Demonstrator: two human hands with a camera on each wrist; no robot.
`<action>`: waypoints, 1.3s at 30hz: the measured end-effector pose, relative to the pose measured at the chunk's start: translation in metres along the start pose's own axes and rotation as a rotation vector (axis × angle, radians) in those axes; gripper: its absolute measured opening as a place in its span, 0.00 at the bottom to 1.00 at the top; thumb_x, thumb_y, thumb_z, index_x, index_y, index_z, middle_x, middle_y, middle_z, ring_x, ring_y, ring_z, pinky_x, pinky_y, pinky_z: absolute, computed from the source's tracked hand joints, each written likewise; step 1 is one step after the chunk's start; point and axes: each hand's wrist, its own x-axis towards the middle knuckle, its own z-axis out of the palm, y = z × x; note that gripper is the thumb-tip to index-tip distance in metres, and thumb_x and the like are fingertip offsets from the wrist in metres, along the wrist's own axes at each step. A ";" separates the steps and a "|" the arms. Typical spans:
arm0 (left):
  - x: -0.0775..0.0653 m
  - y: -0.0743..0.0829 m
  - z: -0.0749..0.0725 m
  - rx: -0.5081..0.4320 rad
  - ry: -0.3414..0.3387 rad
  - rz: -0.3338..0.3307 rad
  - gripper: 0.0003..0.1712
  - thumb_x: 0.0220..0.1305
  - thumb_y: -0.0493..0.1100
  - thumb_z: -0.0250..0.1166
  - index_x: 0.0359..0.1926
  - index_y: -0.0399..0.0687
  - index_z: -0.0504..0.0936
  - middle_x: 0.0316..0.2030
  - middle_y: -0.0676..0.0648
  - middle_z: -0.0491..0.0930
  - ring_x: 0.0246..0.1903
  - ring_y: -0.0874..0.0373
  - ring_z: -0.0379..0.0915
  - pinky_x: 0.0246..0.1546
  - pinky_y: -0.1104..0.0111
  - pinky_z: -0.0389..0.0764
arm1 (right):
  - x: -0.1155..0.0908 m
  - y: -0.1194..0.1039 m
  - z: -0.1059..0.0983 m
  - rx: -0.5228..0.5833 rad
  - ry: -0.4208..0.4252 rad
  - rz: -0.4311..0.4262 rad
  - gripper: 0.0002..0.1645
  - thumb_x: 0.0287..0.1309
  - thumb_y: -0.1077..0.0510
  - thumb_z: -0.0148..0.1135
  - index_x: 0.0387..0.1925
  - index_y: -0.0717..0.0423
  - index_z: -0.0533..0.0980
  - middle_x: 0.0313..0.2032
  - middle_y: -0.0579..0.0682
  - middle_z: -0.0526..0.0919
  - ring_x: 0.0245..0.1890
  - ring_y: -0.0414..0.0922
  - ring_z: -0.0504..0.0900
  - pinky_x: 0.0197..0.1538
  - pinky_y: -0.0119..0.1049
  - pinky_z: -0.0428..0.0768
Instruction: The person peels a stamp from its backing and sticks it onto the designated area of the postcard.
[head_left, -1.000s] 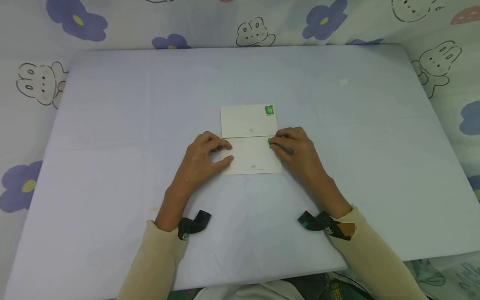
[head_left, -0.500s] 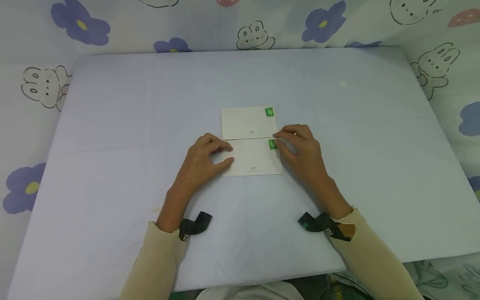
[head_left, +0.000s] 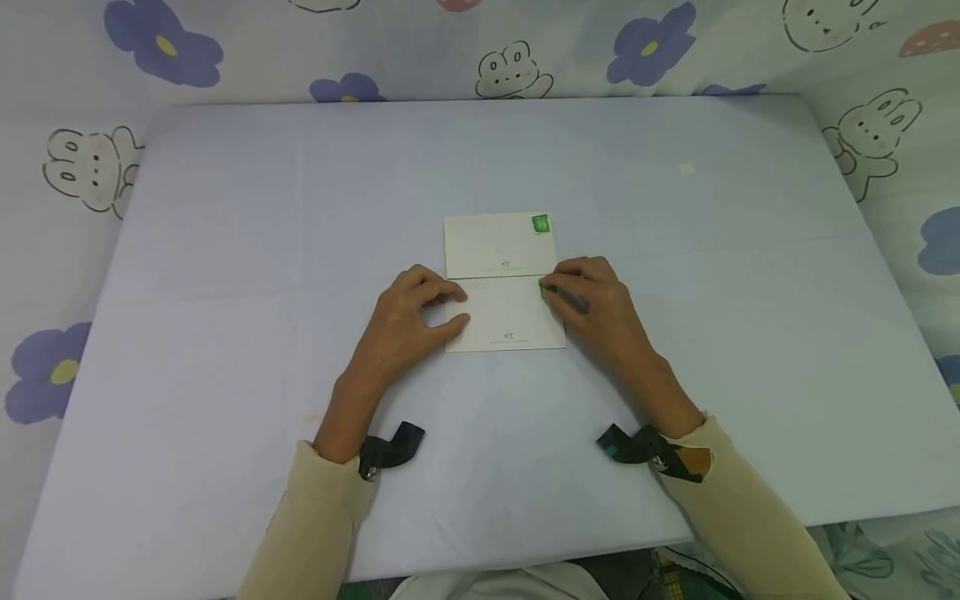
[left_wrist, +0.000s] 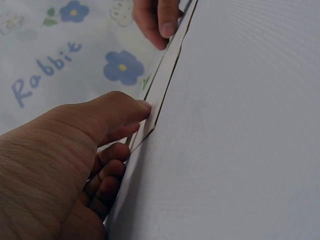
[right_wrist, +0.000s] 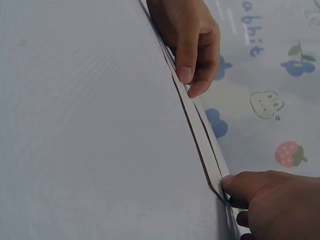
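Note:
Two white envelopes lie one above the other on the table in the head view. The upper envelope bears a green stamp in its top right corner. A second green stamp is at the same corner of the lower envelope, mostly hidden by my right hand. The thumb and index fingertip of that hand touch this stamp. My left hand rests at the lower envelope's left edge, thumb and fingers spread apart. In the left wrist view, the left thumb lies at the envelope's near edge.
A white cloth covers the table. A small pale square lies at the back right. Printed curtains with flowers and rabbits stand around the back and sides. Black wrist cameras sit on both forearms.
Half a second ago my right fingers were off to the right and the lower stamp lay visible. Now they have come back left over it. The left hand and both envelopes have stayed put.

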 end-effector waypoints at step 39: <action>0.001 0.001 0.000 -0.014 0.003 0.014 0.13 0.55 0.37 0.76 0.43 0.46 0.87 0.40 0.50 0.75 0.41 0.56 0.70 0.45 0.63 0.72 | 0.002 0.002 -0.001 0.006 0.009 -0.012 0.12 0.54 0.68 0.74 0.41 0.63 0.86 0.46 0.54 0.81 0.49 0.52 0.74 0.50 0.42 0.71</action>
